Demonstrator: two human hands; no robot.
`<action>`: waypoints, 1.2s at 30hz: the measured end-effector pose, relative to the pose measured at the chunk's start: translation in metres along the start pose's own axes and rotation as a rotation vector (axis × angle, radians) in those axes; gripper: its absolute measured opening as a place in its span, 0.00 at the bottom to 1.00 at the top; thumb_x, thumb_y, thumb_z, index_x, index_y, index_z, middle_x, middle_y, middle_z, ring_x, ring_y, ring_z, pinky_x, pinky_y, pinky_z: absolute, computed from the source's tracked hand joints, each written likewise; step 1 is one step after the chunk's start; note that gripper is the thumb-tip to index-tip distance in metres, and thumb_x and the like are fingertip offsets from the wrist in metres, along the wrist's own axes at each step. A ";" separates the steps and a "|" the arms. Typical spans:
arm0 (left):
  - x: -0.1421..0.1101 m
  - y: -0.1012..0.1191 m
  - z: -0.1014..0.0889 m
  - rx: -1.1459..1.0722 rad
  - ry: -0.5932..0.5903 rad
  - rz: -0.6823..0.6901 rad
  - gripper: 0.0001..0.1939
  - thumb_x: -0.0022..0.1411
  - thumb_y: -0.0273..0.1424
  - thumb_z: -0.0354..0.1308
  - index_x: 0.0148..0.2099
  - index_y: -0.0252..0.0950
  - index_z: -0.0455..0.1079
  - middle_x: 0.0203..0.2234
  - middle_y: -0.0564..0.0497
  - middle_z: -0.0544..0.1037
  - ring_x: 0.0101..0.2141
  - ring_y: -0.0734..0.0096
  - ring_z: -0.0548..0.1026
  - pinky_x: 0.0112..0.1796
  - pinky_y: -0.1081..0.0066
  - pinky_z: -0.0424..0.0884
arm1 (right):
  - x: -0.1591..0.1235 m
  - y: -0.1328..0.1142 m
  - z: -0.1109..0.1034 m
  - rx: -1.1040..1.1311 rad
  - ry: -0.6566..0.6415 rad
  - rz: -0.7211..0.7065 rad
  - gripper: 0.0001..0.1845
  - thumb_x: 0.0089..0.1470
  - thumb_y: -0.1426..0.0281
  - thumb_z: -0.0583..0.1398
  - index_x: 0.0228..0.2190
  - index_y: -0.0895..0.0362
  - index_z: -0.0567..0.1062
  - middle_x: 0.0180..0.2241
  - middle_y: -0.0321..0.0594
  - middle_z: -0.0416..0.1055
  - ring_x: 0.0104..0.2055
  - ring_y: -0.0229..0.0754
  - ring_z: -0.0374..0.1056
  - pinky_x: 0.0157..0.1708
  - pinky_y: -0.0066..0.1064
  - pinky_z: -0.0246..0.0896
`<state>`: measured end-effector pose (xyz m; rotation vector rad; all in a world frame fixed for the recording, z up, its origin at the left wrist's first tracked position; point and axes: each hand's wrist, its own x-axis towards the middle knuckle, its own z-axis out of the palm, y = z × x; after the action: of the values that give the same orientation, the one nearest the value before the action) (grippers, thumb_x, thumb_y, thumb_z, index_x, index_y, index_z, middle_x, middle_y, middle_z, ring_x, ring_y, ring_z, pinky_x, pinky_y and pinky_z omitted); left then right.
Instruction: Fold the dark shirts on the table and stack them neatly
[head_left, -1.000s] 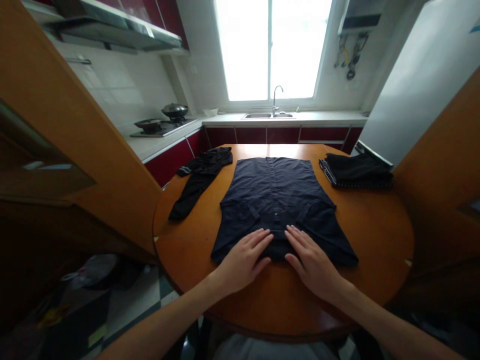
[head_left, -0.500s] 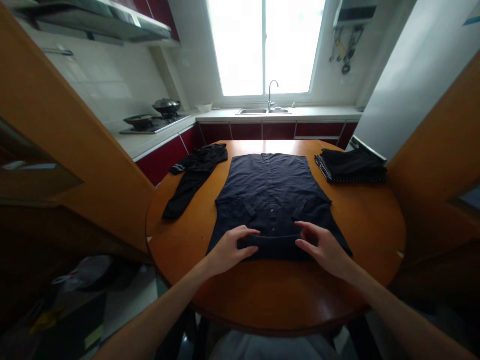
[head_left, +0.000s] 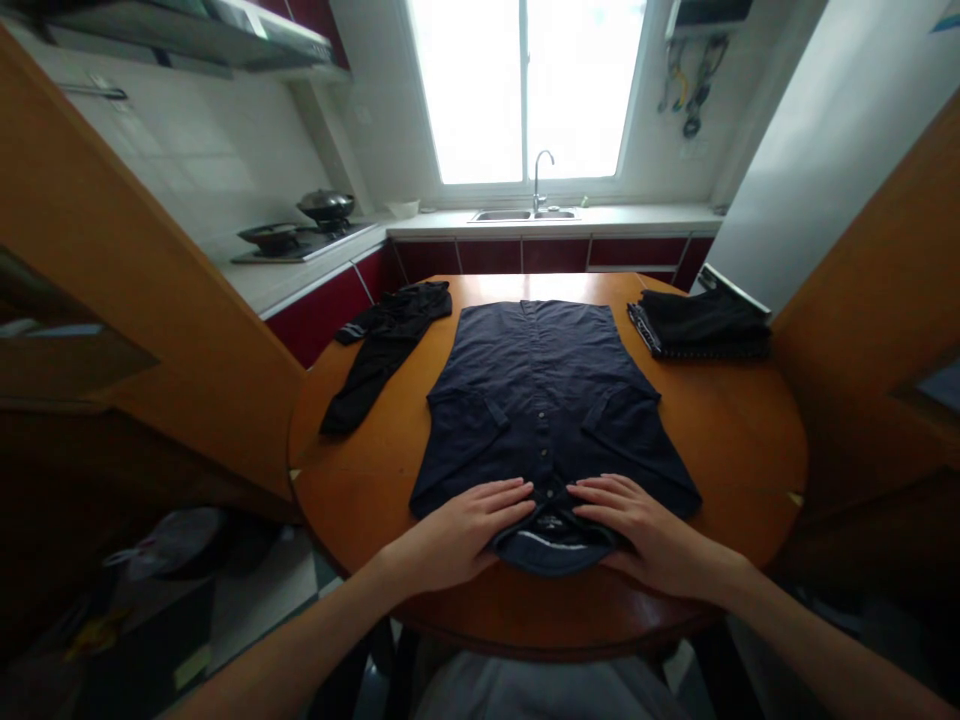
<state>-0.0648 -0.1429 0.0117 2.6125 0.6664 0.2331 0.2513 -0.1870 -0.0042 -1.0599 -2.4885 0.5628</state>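
A dark navy button-up shirt [head_left: 525, 370] lies spread on the round wooden table [head_left: 720, 440], its collar [head_left: 553, 560] toward me. The neck opening shows a small label and a pale strip inside the collar. At the left side of the neck, my left hand [head_left: 480, 520] has its fingers over the fabric, thumb hidden underneath or behind. My right hand [head_left: 630, 525] holds the collar's right side in the same way, fingers on top. Small buttons run down the shirt's middle between the hands.
Crumpled black clothing [head_left: 390, 350] lies at the table's left. A folded dark stack of clothes [head_left: 701, 325] sits at the back right. Wooden door panels [head_left: 112, 220] flank both sides. Beyond are a counter with a sink [head_left: 517, 215] and a stove with pans [head_left: 326, 205].
Both hands have moved toward me and closer together, from pinching near the top edge to the collar. The collar now lies turned toward me, its inside showing.
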 end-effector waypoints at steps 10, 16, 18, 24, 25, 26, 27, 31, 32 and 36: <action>0.042 -0.019 -0.036 -0.301 0.015 -0.302 0.15 0.68 0.35 0.51 0.40 0.34 0.77 0.31 0.51 0.76 0.33 0.69 0.73 0.37 0.73 0.68 | 0.037 0.013 -0.014 0.281 0.132 0.339 0.16 0.65 0.61 0.54 0.34 0.57 0.78 0.31 0.38 0.77 0.35 0.43 0.70 0.38 0.33 0.64; 0.064 -0.055 -0.031 -0.557 0.061 -0.435 0.18 0.63 0.43 0.56 0.40 0.31 0.76 0.28 0.54 0.76 0.30 0.70 0.70 0.34 0.73 0.66 | 0.067 0.039 -0.019 0.524 0.151 0.346 0.17 0.60 0.60 0.56 0.35 0.60 0.79 0.33 0.38 0.78 0.36 0.44 0.69 0.39 0.33 0.65; 0.068 -0.065 -0.031 -0.629 0.047 -0.503 0.20 0.60 0.43 0.60 0.44 0.31 0.77 0.31 0.52 0.78 0.31 0.68 0.72 0.35 0.72 0.67 | 0.075 0.047 -0.020 0.559 0.123 0.405 0.16 0.57 0.60 0.58 0.32 0.60 0.78 0.29 0.37 0.76 0.32 0.41 0.67 0.34 0.31 0.63; 0.074 -0.079 -0.035 -0.607 0.108 -0.566 0.22 0.52 0.44 0.67 0.41 0.31 0.74 0.31 0.51 0.78 0.31 0.67 0.74 0.31 0.72 0.68 | 0.089 0.064 -0.023 0.295 0.210 0.490 0.15 0.51 0.61 0.64 0.23 0.59 0.73 0.22 0.33 0.68 0.26 0.37 0.61 0.27 0.29 0.55; 0.073 -0.078 -0.036 -0.602 0.111 -0.556 0.22 0.52 0.44 0.67 0.41 0.31 0.74 0.31 0.52 0.78 0.31 0.68 0.74 0.31 0.73 0.68 | 0.089 0.063 -0.024 0.279 0.217 0.481 0.14 0.51 0.61 0.64 0.24 0.59 0.74 0.23 0.34 0.69 0.26 0.37 0.62 0.28 0.29 0.55; 0.070 -0.075 -0.037 -0.607 0.106 -0.536 0.21 0.53 0.44 0.67 0.41 0.31 0.73 0.30 0.52 0.78 0.31 0.68 0.74 0.31 0.73 0.68 | 0.086 0.061 -0.025 0.292 0.212 0.463 0.13 0.52 0.62 0.64 0.25 0.60 0.75 0.24 0.35 0.71 0.28 0.38 0.63 0.29 0.29 0.57; 0.067 -0.071 -0.040 -0.614 0.097 -0.508 0.21 0.53 0.44 0.67 0.41 0.32 0.73 0.30 0.52 0.78 0.31 0.68 0.74 0.31 0.73 0.68 | 0.083 0.057 -0.027 0.327 0.198 0.437 0.12 0.52 0.62 0.63 0.28 0.60 0.76 0.26 0.36 0.72 0.29 0.39 0.65 0.31 0.29 0.58; 0.042 -0.044 -0.050 -0.544 0.003 -0.350 0.20 0.57 0.41 0.66 0.48 0.34 0.75 0.33 0.52 0.79 0.33 0.68 0.75 0.34 0.73 0.69 | 0.057 0.035 -0.035 0.439 0.054 0.331 0.14 0.54 0.62 0.64 0.38 0.58 0.80 0.31 0.35 0.76 0.34 0.41 0.68 0.35 0.29 0.62; 0.035 -0.037 -0.051 -0.504 -0.039 -0.308 0.20 0.59 0.40 0.65 0.50 0.35 0.75 0.34 0.52 0.80 0.34 0.67 0.75 0.36 0.73 0.69 | 0.049 0.029 -0.036 0.440 -0.009 0.322 0.14 0.54 0.61 0.64 0.39 0.57 0.81 0.32 0.35 0.76 0.34 0.41 0.68 0.35 0.29 0.62; 0.017 -0.015 -0.047 -0.415 -0.109 -0.224 0.16 0.66 0.38 0.58 0.51 0.36 0.77 0.37 0.51 0.81 0.36 0.67 0.75 0.40 0.73 0.68 | 0.026 0.013 -0.036 0.418 -0.174 0.316 0.14 0.59 0.61 0.61 0.43 0.54 0.81 0.33 0.34 0.78 0.35 0.41 0.69 0.35 0.29 0.63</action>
<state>-0.0687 -0.1060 0.0476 2.1213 0.7724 0.1400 0.2595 -0.1514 0.0240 -1.2763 -2.2018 1.2537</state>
